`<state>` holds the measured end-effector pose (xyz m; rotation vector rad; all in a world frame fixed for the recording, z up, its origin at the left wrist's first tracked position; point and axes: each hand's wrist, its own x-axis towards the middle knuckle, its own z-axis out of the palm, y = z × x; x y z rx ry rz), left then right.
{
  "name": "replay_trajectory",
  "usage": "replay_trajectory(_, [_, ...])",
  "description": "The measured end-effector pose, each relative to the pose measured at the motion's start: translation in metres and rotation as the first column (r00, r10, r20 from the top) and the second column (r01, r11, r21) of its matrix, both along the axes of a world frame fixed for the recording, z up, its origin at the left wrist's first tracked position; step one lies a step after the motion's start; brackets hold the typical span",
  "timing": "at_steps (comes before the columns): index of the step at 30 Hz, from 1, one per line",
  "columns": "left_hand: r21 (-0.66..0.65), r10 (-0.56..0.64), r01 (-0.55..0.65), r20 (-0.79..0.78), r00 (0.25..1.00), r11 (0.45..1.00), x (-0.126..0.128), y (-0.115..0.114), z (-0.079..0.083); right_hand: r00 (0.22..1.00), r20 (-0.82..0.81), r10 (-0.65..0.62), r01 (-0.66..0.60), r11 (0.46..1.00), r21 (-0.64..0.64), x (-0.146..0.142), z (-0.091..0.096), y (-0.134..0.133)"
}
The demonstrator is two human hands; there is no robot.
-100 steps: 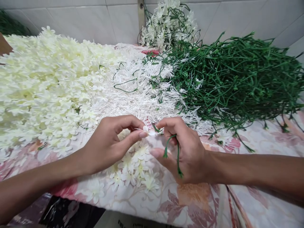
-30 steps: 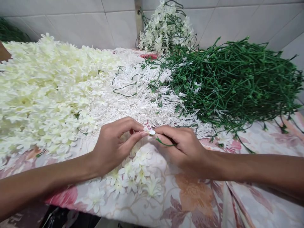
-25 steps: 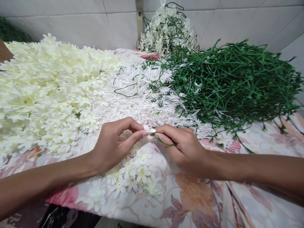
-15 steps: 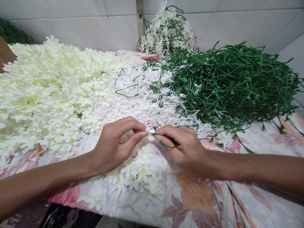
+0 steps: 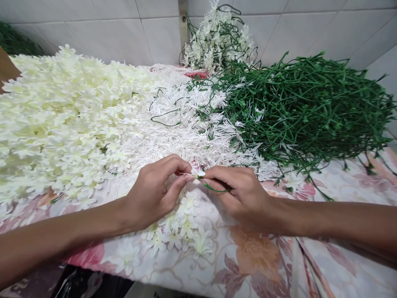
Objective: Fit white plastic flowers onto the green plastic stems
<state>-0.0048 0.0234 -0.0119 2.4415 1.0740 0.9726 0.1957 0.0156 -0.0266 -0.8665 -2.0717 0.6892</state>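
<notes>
Between my fingertips is a small white artificial flower (image 5: pixel 197 172), pinched at its left side by the thumb and forefinger of my left hand (image 5: pixel 158 188). My right hand (image 5: pixel 240 192) is closed on a green plastic stem (image 5: pixel 217 189), whose loose end curves below the fingers. Flower and stem meet at the fingertips; the exact join is hidden. Under my hands, several loose white flower heads (image 5: pixel 182 227) lie on the floral cloth (image 5: pixel 173 273).
A large heap of cream-white petals (image 5: pixel 62 120) spreads at the left. White stamens (image 5: pixel 180 136) lie in the middle, and tangled green stems (image 5: pixel 313 107) are piled at the right. Behind stands a bunch of stemmed flowers (image 5: pixel 220 39) against the tiled wall (image 5: pixel 108 16).
My left hand has shifted slightly right, toward my right hand. More of the white flower shows between the fingertips, and the stem's loose end has moved a little left.
</notes>
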Motion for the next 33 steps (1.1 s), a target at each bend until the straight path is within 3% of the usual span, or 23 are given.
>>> replay_trajectory(6, [-0.088, -0.013, 0.016, 0.041, 0.999, 0.996, -0.0006, 0.0018, -0.0008, 0.999, -0.020, 0.030, -0.031, 0.997, -0.070, -0.0013, 0.0028, -0.0005])
replay_trajectory(10, [-0.143, -0.037, 0.049, 0.082, 0.996, 0.989, -0.0026, 0.0048, -0.0010, 1.000, -0.025, -0.018, 0.015, 0.995, -0.098, -0.0007, 0.0023, -0.0011])
replay_trajectory(18, [-0.136, -0.027, 0.031, 0.028, 0.999, 0.990, -0.0048, 0.0071, -0.0021, 0.997, -0.062, -0.043, 0.032, 0.985, -0.172, -0.0001, 0.0038, -0.0001])
replay_trajectory(26, [-0.123, -0.036, 0.030, -0.046, 0.998, 0.992, -0.0040, 0.0065, -0.0012, 0.997, -0.062, -0.050, 0.039, 0.987, -0.156, 0.0004, 0.0025, 0.0004])
replay_trajectory(33, [-0.075, -0.064, 0.062, -0.016, 0.998, 0.995, -0.0051, 0.0059, -0.0018, 0.996, -0.038, -0.080, 0.075, 0.990, -0.122, -0.0006, -0.0009, -0.0014])
